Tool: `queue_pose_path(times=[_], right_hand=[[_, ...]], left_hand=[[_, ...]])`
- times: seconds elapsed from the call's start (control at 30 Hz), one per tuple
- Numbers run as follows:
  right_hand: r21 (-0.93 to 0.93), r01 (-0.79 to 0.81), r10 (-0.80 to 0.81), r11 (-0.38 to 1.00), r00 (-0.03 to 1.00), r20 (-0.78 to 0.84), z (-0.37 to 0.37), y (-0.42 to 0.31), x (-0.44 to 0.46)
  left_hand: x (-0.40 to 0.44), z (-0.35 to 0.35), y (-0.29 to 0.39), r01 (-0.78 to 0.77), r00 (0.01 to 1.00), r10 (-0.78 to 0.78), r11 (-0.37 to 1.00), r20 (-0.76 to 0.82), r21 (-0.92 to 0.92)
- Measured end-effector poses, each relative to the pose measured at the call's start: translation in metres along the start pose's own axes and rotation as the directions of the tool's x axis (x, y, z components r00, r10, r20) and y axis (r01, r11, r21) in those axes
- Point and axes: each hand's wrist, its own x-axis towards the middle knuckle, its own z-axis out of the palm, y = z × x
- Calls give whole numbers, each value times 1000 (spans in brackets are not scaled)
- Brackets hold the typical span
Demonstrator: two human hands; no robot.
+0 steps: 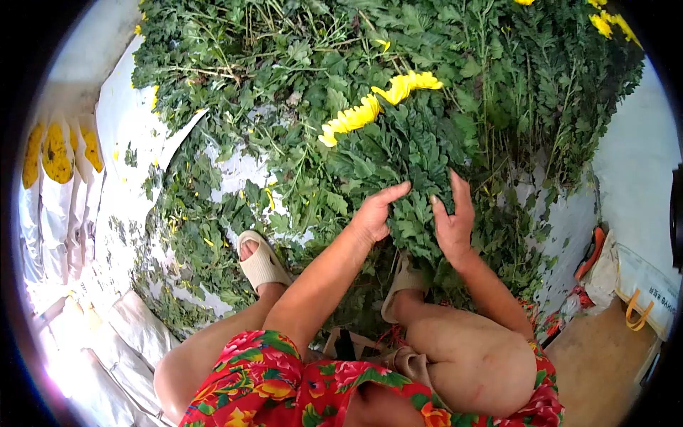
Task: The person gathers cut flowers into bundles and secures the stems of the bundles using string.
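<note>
Around the cradled bunch (pixel 409 146), leafy stems (pixel 512 92) lie heaped; one sandal (pixel 265 269) nearby

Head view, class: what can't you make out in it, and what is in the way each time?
All in the head view:
Left hand: most fingers hidden behind the bunch, so its grip is unclear.
Stems of the bunch: covered by its own leaves.
Right slipper: partly hidden by the leg.
Bag: lettering too small to read surely.
Dark object: cut off by the picture's black border.
</note>
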Motion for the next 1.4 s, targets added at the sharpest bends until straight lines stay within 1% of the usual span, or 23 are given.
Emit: queue_pose_path(times=[0.1,0.17,0.23,0.3,0.37,0.4,0.43,0.5,0.53,0.63,0.7,0.77,0.8,0.83,0.9,0.93,1.0,1.03,1.1,1.13,1.23,1.27,1.4], right_hand=[[43,-21,23,999,998,-63,-3,-8,-4],[-123,-24,15,992,997,-71,-1,-11,-9],[-131,24,-29,991,999,-35,4,-13,-15],[-102,118,-118,988,993,10,9,-6,-19],[-121,225,-216,967,973,80,12,-5,-16],[-156,256,-239,954,964,120,9,-11,-10],[-164,250,-235,954,966,104,5,-16,-4],[-230,277,-226,933,948,224,-2,-24,10],[-253,288,-227,924,943,244,-2,-22,17],[-254,354,-271,900,911,310,-14,-33,42],[25,335,-311,942,842,440,-15,-6,68],[70,261,-270,963,916,298,-19,30,106],[-106,158,-146,982,983,109,-27,42,129],[-253,15,-42,967,994,-103,-33,50,152],[-438,-268,197,858,960,-201,-37,59,193],[-435,-264,193,860,960,-202,-31,65,203],[-634,-312,226,708,950,-215,-16,73,217],[-632,-311,228,710,950,-212,-21,75,225],[-507,-384,360,772,921,-148,-39,79,236],[-591,-317,310,742,943,-117,-45,79,235],[-592,-280,264,756,958,-117,-59,66,215],[-556,-182,117,811,982,-151,-64,62,200],[-468,-146,86,871,985,-148,-92,4,146]], left_hand=[[0,-1,3,10,992,-4,999,123,-46],[1,-7,5,53,990,-55,998,128,15],[4,-13,7,109,993,-116,959,13,262],[16,-30,6,84,988,-130,903,82,421],[24,-47,-1,86,996,-81,924,-29,373],[22,-43,0,77,997,-75,957,-15,281],[20,-39,3,79,997,-81,952,-5,295],[17,-28,10,0,1000,1,981,-5,194],[18,-21,14,-2,993,29,973,-113,230],[24,-7,21,-68,994,81,983,-74,171],[20,8,28,-95,982,122,980,-147,176],[19,11,37,-128,961,168,974,-220,185],[21,4,39,-111,968,142,982,-206,153],[23,-3,40,-92,975,114,989,-192,119],[29,-16,38,-140,952,187,970,-244,197],[29,-18,38,-136,956,180,972,-231,194],[25,-16,39,-126,952,179,968,-247,218],[25,-16,38,-126,951,181,968,-251,219],[24,-20,38,-134,965,174,971,-199,198],[23,-20,38,-145,953,192,968,-232,207],[15,-15,46,-140,957,174,978,-233,155],[11,-13,48,-167,964,192,976,-185,139],[-3,-14,50,-238,952,248,968,-181,77]])
